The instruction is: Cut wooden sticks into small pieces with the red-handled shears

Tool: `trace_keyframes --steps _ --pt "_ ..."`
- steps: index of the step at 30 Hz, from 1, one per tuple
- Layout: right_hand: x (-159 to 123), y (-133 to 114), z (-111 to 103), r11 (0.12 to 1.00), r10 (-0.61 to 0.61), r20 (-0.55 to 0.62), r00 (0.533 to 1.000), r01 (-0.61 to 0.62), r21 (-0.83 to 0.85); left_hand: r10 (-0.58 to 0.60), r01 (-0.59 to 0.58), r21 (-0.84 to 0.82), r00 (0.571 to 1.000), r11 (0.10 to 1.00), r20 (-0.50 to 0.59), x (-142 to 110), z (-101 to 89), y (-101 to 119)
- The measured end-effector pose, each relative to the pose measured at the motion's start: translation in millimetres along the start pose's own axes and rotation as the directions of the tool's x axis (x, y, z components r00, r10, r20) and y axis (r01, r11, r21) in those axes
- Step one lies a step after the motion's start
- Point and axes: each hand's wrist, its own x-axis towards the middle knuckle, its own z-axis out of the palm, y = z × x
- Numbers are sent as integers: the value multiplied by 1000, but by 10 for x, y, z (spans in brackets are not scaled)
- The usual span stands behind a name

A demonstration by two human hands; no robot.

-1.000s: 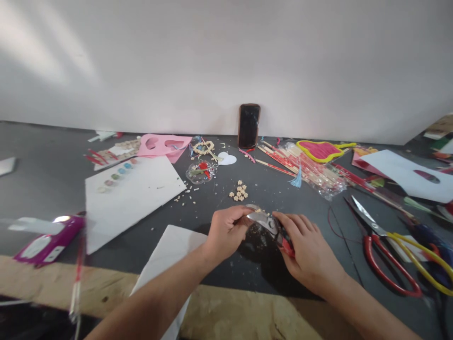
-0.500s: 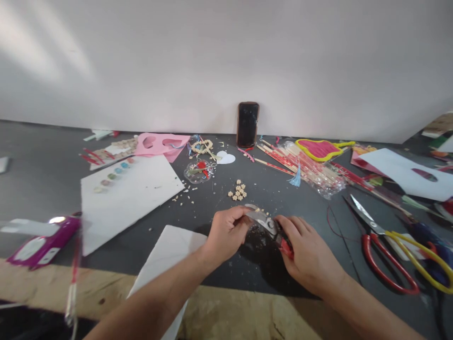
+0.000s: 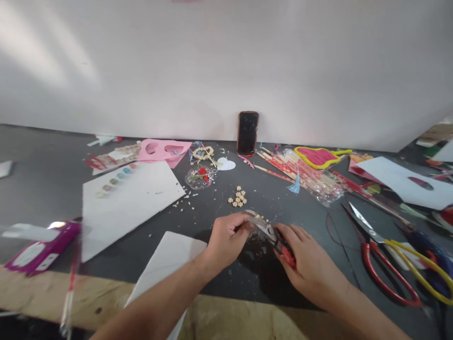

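At the lower centre of the frame, the right hand is wrapped around a metal hand tool with red-and-black handles, seemingly cutters or pliers; the left hand has its thumb and forefinger drawn together at the tool's metal tip; whether a small piece is pinched there is hidden, so I cannot tell. The tool is just above the dark grey tabletop, its head slanting up and leftward between the hands; pale bits show beside its upper edge, though I cannot tell whether they lie in the bite or beyond it.

Just above the hands, near the middle of the frame, sits a small heap of cream flower-shaped beads; further left lies a large white paper sheet; at the right of the frame rest scissors with one red and one yellow handle.

The step in hand looks like close work at the tool's tip, gripping or nipping something small; any squeeze there calls for a steady right grip, with the left fingertips clear of the metal edges.
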Motion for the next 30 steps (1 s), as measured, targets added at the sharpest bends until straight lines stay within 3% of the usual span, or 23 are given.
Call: trace_keyframes --steps 9,17,22,30 --pt "16 33 43 994 5 -75 997 -13 -110 -103 108 -98 993 989 54 -6 8 13" --pt "11 25 78 994 -3 -52 999 -3 -106 -163 170 -107 984 980 72 -19 20 10" --pt "16 12 70 997 22 -24 999 -24 -77 -85 85 -9 996 996 8 -13 19 -38" --pt "-20 1 4 1000 5 -3 1000 -5 -18 54 -57 90 998 994 35 -12 -24 -26"
